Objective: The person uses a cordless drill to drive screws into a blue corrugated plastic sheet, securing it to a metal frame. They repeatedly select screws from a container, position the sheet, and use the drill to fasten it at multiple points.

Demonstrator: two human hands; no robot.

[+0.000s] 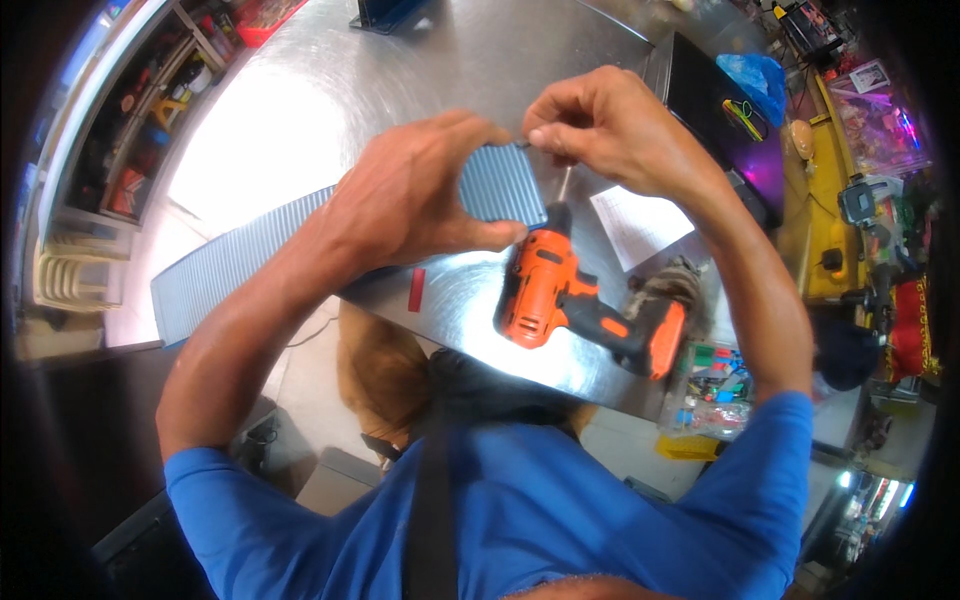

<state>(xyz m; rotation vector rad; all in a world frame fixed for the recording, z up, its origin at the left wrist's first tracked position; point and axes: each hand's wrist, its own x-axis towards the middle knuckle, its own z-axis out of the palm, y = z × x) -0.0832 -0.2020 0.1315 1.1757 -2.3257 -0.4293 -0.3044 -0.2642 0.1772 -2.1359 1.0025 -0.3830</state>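
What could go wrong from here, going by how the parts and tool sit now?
1. The orange drill lies near the metal table's front edge; a forearm bump might knock it off.
2. Its bit points toward the right hand, so a careless move could scrape the skin.
3. The left hand grips the ribbed panel near one end, with the rest reaching back past the forearm; it may twist or slip.
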